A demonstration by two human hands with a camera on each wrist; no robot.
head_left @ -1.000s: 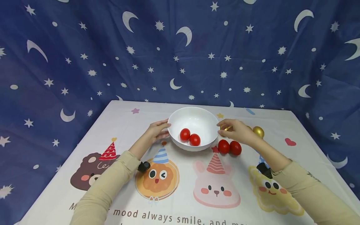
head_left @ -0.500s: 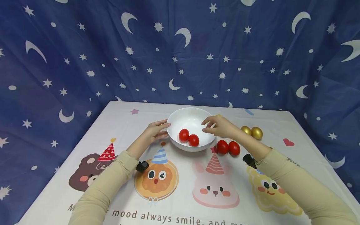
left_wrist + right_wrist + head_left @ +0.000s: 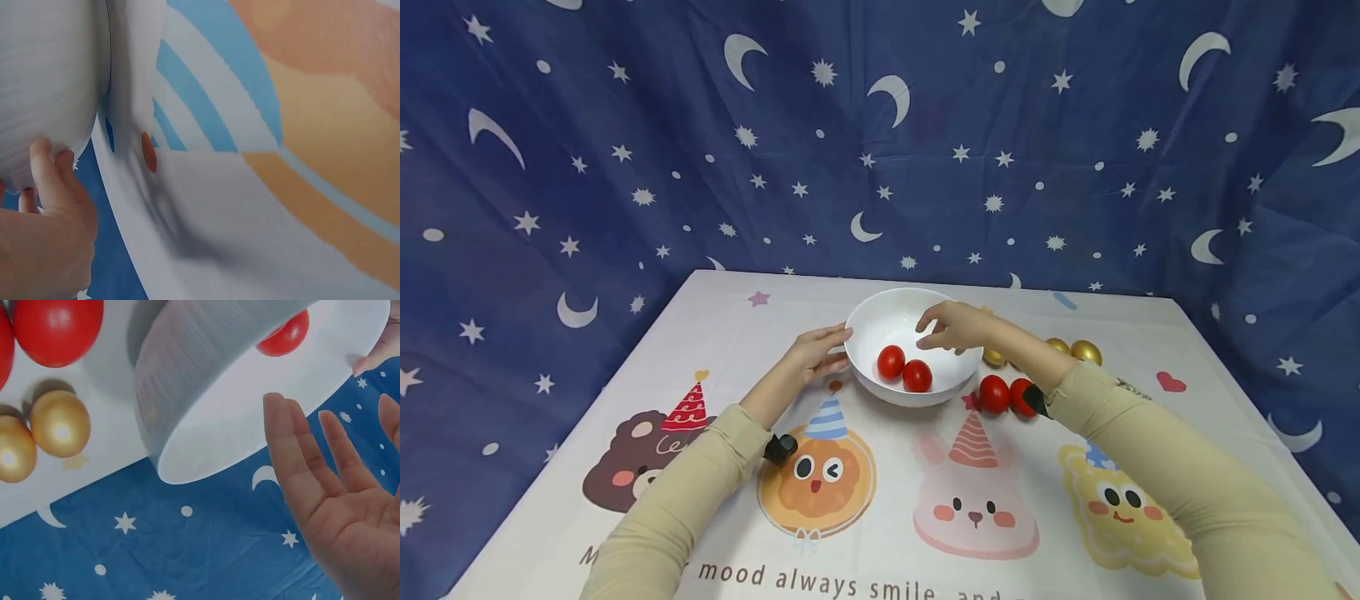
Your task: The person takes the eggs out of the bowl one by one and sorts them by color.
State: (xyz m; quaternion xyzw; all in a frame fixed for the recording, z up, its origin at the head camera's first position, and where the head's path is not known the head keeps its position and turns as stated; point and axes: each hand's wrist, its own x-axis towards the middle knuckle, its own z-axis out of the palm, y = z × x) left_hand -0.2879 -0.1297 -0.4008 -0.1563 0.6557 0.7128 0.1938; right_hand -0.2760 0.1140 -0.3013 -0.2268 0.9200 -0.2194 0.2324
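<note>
A white bowl stands on the table with two red eggs inside it. My left hand holds the bowl at its left side, thumb by the rim and fingers against the outer wall, as the left wrist view shows for the fingers. Over the inside of the bowl hovers my right hand, its fingers loosely bent and nothing between them. The right wrist view has that palm facing the camera, fingers spread apart.
Two more red eggs lie just right of the bowl, the farther one partly behind the right wrist's black camera. Several gold eggs lie behind the right forearm. A starry blue curtain hangs behind the printed tablecloth.
My right hand has moved left, from beside the bowl's right rim to over its inside. The left hand and the bowl have stayed about where they were.
</note>
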